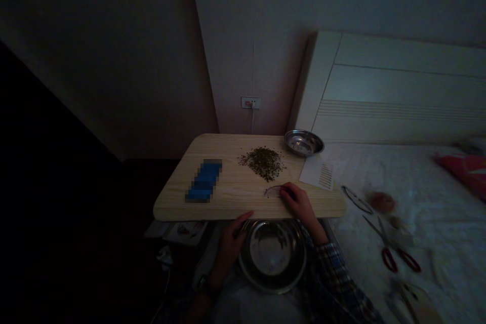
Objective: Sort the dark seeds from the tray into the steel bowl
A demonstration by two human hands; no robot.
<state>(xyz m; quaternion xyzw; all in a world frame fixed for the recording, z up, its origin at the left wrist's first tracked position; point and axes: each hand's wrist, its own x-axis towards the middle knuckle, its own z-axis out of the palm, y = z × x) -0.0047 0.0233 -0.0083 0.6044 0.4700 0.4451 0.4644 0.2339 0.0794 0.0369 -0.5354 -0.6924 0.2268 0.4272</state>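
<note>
A loose pile of small greenish-brown grains or seeds [265,161] lies spread on the light wooden table [231,200]. My right hand [298,201] rests near the table's front edge, its fingers pinched by a thin, dark, curved thing [271,190] that is too dim to name. Just below the table edge, a wide steel bowl [271,255] sits over my lap. Beside this bowl's left rim is my left hand [231,240], fingers stretched out, the index fingertip at the table edge. Nothing shows in it.
A smaller steel bowl [304,143] stands at the table's back right, beside a white printed card [316,173]. At left lies a blurred-out blue rectangle [205,180]. Red-handled scissors [391,248] lie on the bed [421,182]. A cable hangs from a wall socket [250,103].
</note>
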